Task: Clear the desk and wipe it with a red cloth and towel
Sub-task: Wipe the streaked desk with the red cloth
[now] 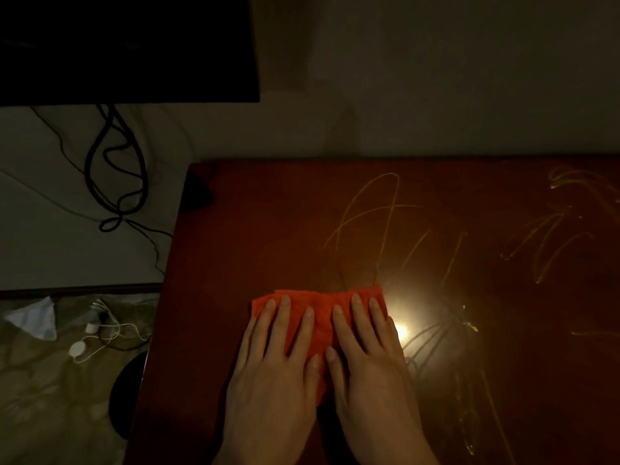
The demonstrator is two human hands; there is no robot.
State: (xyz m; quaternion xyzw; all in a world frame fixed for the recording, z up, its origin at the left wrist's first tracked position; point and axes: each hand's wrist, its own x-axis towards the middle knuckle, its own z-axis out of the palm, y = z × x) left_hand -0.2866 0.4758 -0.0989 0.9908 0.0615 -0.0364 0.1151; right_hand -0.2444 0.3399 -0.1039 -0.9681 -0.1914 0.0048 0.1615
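Right now the big dark red-brown wooden worktop [268,229] fills most of the view, shiny, with thin pale streak marks [385,223] and a bright spot of light [401,330] on it. Up at the top left hangs a flat black screen [127,45], and black cables [114,169] dangle down the pale wall below it. Left of the worktop, low down, white cords and plugs [97,330] lie on the floor. Two bare hands lie side by side on the worktop near its front edge. The left hand [271,374] and the right hand [365,367] both lie flat, fingers [285,317] straight and a little spread, pressing down on a small folded red cloth [322,310]. The cloth lies flat under both hands, just left of the bright spot, and its far edge sticks out past the fingertips.
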